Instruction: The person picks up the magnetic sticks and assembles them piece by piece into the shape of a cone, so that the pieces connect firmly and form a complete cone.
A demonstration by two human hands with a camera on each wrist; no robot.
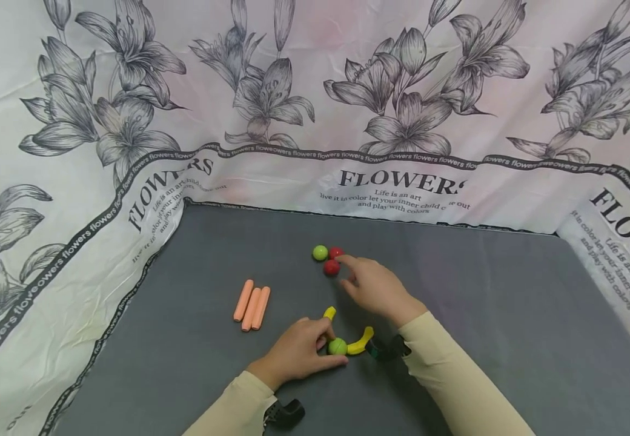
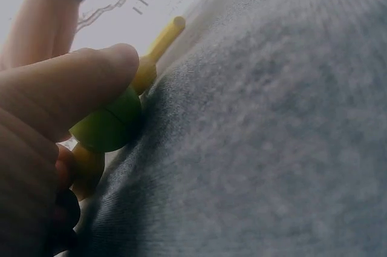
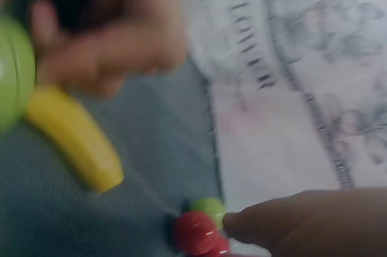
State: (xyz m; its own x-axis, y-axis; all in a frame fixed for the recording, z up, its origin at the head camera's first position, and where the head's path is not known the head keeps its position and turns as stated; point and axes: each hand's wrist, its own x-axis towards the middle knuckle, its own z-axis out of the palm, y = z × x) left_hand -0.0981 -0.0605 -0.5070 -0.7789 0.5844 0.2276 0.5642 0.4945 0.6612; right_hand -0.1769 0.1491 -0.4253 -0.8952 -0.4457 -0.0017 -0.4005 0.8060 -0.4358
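My left hand (image 1: 304, 351) rests low over the table, its thumb and fingers around a green ball (image 1: 338, 346) with a seam line. In the left wrist view the thumb lies against that green ball (image 2: 112, 121). Two yellow toy bananas are beside it: one banana (image 1: 361, 341) touches or nearly touches the ball on the right, and another banana (image 1: 329, 313) lies just beyond the fingers. My right hand (image 1: 377, 287) reaches over two red balls (image 1: 332, 267), index finger extended to the farther one. A second green ball (image 1: 320, 252) sits at their left.
Three salmon-pink sticks (image 1: 252, 306) lie side by side on the dark grey table (image 1: 184, 375), left of the hands. A white flower-printed cloth (image 1: 271, 181) rises behind the table and along its sides. Dark wrist devices (image 1: 285, 413) are worn on both arms.
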